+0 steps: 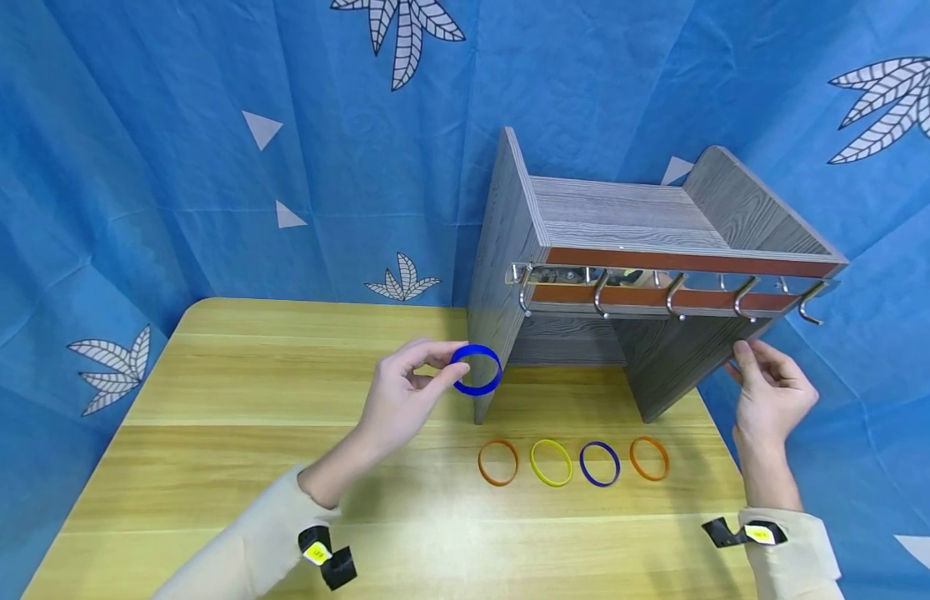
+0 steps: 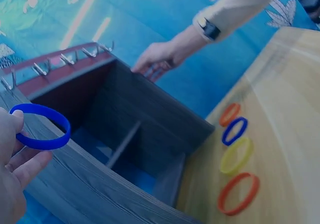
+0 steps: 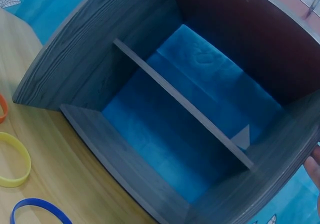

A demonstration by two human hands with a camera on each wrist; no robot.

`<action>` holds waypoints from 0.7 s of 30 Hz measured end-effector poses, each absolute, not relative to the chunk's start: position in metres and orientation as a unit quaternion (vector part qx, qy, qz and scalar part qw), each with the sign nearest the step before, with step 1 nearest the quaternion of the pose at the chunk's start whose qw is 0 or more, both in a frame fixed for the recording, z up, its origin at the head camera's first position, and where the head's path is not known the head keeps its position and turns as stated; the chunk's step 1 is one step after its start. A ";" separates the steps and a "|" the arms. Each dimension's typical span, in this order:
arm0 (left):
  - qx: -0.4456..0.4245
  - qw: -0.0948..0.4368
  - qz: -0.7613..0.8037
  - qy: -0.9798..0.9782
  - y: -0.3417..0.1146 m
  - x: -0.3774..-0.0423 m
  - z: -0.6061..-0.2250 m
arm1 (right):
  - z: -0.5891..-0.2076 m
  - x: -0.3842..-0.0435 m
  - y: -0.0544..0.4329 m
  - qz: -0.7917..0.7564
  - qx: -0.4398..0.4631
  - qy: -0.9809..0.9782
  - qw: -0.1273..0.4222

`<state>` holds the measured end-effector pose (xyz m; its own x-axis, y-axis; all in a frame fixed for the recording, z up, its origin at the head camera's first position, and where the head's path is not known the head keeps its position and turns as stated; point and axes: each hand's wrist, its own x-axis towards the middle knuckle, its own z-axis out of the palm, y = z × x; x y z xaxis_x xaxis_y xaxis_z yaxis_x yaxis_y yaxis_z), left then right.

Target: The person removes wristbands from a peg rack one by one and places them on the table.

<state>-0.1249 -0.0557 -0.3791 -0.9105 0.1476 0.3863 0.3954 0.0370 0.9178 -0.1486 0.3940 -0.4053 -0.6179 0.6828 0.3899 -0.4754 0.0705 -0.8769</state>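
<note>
My left hand (image 1: 405, 387) pinches a blue silicone wristband (image 1: 480, 389) between thumb and fingers, in front of the left side panel of a grey wood-grain hook rack (image 1: 502, 225). In the left wrist view, that wristband (image 2: 47, 144) is near the row of hooks. My right hand (image 1: 772, 396) grips the lower front edge of the rack's right panel, thumb in front; the other fingers are partly hidden behind it. The right wrist view shows only its fingertips (image 3: 313, 166) at the panel's edge. Several metal hooks (image 1: 675, 296) line the rack's front, with no wristband on them.
On the wooden table (image 1: 247, 467), before the rack, lie an orange wristband (image 1: 498, 483), a yellow one (image 1: 552, 484), a blue one (image 1: 601, 485) and another orange one (image 1: 651, 478). A blue patterned cloth (image 1: 210, 167) hangs behind and beside the table.
</note>
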 end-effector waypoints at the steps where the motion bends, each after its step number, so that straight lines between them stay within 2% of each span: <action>1: -0.190 0.089 -0.665 -0.717 -0.057 -0.125 -0.383 | -0.406 -0.149 0.394 0.675 -0.090 -0.594 0.428; 21: -0.161 0.003 -0.597 -0.786 -0.076 -0.125 -0.464 | -0.407 -0.149 0.397 0.673 -0.085 -0.597 0.428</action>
